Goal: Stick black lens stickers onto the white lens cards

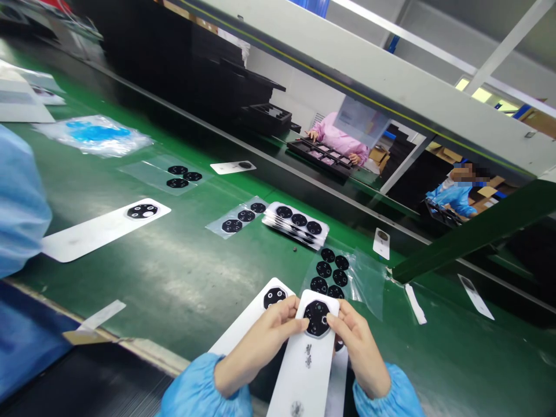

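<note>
White panel (pixel 299 376), black disc (pixel 317 319) seemingly seated, is pinched between left hand (pixel 264 337) and right hand (pixel 361 346); spare discs (pixel 324 269) toward one o'clock lie on film (pixel 362 284), apparently unfitted.

Loose, wrinkled light-blue sleeves (pixel 195 391) end in gathered cuffs (pixel 384 385) behind bare fingers (pixel 295 328).

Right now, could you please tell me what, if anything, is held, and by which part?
Left grip and right grip hold a long white panel by opposite side edges beside its roundish black disc.
</note>
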Tool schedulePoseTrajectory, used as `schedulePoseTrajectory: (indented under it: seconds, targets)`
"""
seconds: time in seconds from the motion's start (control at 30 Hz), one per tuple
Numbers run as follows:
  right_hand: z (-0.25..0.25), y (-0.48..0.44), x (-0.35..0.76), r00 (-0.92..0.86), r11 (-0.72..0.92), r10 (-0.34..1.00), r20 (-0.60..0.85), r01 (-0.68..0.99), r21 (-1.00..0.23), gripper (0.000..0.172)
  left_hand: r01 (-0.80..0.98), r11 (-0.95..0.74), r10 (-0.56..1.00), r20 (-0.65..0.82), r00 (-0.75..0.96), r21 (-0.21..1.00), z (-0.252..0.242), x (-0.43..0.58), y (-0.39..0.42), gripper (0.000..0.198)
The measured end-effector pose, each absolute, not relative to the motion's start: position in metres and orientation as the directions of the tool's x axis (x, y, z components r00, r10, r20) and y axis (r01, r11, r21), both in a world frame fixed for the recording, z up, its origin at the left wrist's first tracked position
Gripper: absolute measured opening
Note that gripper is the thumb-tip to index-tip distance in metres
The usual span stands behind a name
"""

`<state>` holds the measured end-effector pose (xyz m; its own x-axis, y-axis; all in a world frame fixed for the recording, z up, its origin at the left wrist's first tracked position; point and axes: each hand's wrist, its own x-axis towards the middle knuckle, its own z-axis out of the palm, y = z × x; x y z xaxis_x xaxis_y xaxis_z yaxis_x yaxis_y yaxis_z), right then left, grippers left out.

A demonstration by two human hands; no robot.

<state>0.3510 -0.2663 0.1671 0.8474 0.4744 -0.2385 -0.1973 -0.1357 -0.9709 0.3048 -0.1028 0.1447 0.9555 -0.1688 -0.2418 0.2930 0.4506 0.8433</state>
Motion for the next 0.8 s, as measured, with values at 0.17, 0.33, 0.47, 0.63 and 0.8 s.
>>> schedulePoseTrajectory:
  seconds: [0.17, 0.33, 0.47, 0.63, 0.8]
  targets:
    - [0.163, -0.266, 0.352, 0.873, -0.195, 0.432, -0.226, -0.154, -0.968, 0.04, 0.311, 0.457, -0.148, -0.273, 0.951, 0.834, 0.144, 0.305, -0.105, 0.028]
    - [0.164, -0.264, 0.354, 0.874, -0.214, 0.419, -0.247, -0.169, -0.962, 0.042, 0.314, 0.455, -0.13, -0.286, 0.949, 0.834, 0.144, 0.304, -0.105, 0.034]
    - [0.158, -0.266, 0.347, 0.831, -0.161, 0.497, -0.249, -0.194, -0.968, 0.043, 0.27, 0.459, -0.054, -0.276, 0.96, 0.846, 0.142, 0.307, -0.103, 0.035]
    - [0.148, -0.276, 0.336, 0.75, -0.162, 0.59, -0.298, -0.252, -0.954, 0.041, 0.177, 0.336, -0.023, -0.18, 0.983, 0.925, 0.149, 0.307, -0.08, 0.032]
    - [0.177, -0.296, 0.4, 0.921, -0.241, 0.311, -0.234, -0.162, -0.957, 0.049, -0.029, -0.337, -0.079, 0.003, 0.997, 0.941, 0.154, 0.299, -0.029, 0.038]
